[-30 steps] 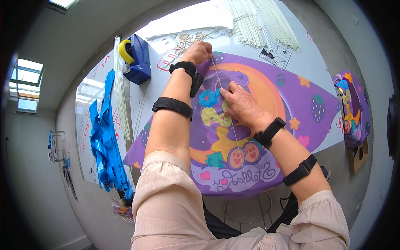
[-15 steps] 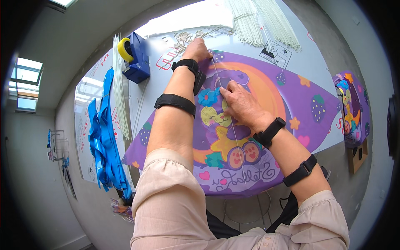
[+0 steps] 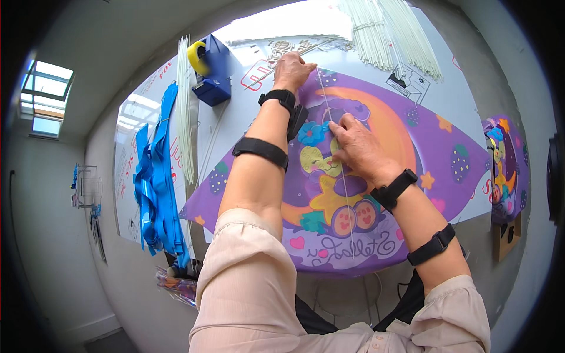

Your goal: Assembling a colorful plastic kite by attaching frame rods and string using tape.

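Observation:
A purple diamond-shaped kite (image 3: 382, 194) with a printed bear and orange moon lies spread in front of me, its lettering reversed. A thin white rod (image 3: 348, 217) runs lengthwise down its middle. At the far corner of the kite, my left hand (image 3: 292, 72) has its fingers pinched around the rod's far end and the fabric there. My right hand (image 3: 360, 144) rests on the kite near the bear's head, fingers bent and closed at the rod. Exactly what lies under those fingertips is hidden.
A blue tape dispenser (image 3: 213, 73) with yellow tape stands at the far left. Blue strips (image 3: 154, 182) and a bundle of pale rods (image 3: 184, 112) lie left. More rods (image 3: 368, 35) and small beige pieces (image 3: 282, 48) lie at the back. Another printed kite (image 3: 505, 165) hangs right.
The whole view has shifted, so the table's things sit farther right. Both hands keep nearly the same places on the kite and rod.

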`<state>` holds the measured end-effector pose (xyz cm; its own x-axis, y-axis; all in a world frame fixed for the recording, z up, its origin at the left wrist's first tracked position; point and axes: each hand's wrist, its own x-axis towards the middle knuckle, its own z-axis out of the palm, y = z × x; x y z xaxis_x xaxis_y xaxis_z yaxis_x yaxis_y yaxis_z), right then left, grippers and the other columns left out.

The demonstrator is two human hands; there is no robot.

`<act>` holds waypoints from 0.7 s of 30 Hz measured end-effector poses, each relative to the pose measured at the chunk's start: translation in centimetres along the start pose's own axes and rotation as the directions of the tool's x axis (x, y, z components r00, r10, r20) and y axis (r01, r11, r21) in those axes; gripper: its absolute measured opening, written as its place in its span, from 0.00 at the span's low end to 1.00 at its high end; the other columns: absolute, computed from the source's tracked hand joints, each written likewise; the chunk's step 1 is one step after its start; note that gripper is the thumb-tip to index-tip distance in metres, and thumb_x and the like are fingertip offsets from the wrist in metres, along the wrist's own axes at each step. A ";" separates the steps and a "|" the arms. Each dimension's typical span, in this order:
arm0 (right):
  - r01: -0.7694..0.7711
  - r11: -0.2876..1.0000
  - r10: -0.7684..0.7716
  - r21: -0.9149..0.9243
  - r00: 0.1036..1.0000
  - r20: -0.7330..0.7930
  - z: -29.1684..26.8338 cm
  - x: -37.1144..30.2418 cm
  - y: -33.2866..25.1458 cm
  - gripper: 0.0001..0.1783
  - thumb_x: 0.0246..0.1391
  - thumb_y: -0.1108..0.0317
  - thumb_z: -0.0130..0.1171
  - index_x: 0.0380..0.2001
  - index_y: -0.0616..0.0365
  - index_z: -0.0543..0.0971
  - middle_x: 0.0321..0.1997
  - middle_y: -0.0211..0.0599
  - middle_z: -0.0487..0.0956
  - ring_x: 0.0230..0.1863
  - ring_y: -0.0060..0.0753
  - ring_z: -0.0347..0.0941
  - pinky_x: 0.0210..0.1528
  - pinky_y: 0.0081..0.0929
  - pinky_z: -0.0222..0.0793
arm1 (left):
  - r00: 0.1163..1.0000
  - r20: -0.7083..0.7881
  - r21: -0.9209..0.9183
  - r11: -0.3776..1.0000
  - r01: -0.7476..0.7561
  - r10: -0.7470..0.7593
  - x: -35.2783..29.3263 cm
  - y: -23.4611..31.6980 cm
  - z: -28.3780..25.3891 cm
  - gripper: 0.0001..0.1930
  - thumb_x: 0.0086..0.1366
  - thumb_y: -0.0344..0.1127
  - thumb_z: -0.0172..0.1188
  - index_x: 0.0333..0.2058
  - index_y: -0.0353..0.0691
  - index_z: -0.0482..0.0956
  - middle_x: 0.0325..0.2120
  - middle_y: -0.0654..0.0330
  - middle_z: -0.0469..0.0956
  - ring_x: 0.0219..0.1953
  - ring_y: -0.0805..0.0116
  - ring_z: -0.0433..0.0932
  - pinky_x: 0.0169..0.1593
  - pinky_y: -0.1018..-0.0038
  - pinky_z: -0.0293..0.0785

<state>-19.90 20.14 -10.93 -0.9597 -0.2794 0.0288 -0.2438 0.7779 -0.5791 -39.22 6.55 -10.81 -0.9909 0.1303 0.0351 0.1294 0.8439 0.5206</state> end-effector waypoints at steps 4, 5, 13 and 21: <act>-0.014 1.000 0.014 0.004 1.000 0.009 -0.1 -0.2 0.4 0.34 0.34 0.70 0.70 0.50 0.62 0.72 0.43 0.41 0.68 0.50 0.43 0.67 0.51 0.35 0.67 | 0.738 -0.669 -0.028 0.990 -0.137 0.084 -1.3 -4.5 -5.4 0.03 0.51 0.28 0.58 0.21 0.36 0.76 0.22 0.50 0.78 0.28 0.53 0.78 0.36 0.63 0.74; 0.011 1.000 -0.011 0.007 1.000 -0.011 -0.1 -0.3 0.4 0.34 0.34 0.70 0.70 0.50 0.62 0.72 0.43 0.40 0.68 0.49 0.43 0.67 0.51 0.35 0.67 | 0.637 -0.769 -0.002 0.997 -0.078 0.048 -1.0 -6.5 -7.7 0.05 0.52 0.28 0.57 0.20 0.36 0.75 0.22 0.50 0.78 0.28 0.52 0.78 0.37 0.62 0.74; -0.018 1.000 0.018 -0.001 1.000 0.006 0.0 0.0 0.0 0.33 0.33 0.71 0.69 0.48 0.62 0.72 0.41 0.41 0.69 0.48 0.44 0.68 0.50 0.36 0.68 | 0.779 -0.226 -0.507 0.754 0.418 -0.585 -0.8 -15.2 -16.0 0.02 0.49 0.25 0.60 0.23 0.32 0.78 0.15 0.60 0.69 0.16 0.69 0.67 0.21 0.69 0.61; -0.010 1.000 0.010 0.004 1.000 0.006 0.0 0.1 -0.5 0.32 0.33 0.71 0.69 0.48 0.63 0.73 0.41 0.41 0.69 0.49 0.44 0.68 0.51 0.36 0.67 | 0.765 -0.266 -0.448 0.778 0.440 -0.586 0.8 -15.5 -16.6 0.16 0.42 0.24 0.68 0.32 0.23 0.79 0.31 0.51 0.80 0.33 0.63 0.80 0.34 0.74 0.73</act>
<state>-19.85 19.74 -10.65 -0.9612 -0.2752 0.0182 -0.2338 0.7782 -0.5829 -42.71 -15.08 -4.72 -0.8441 -0.5337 -0.0513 -0.3526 0.4806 0.8029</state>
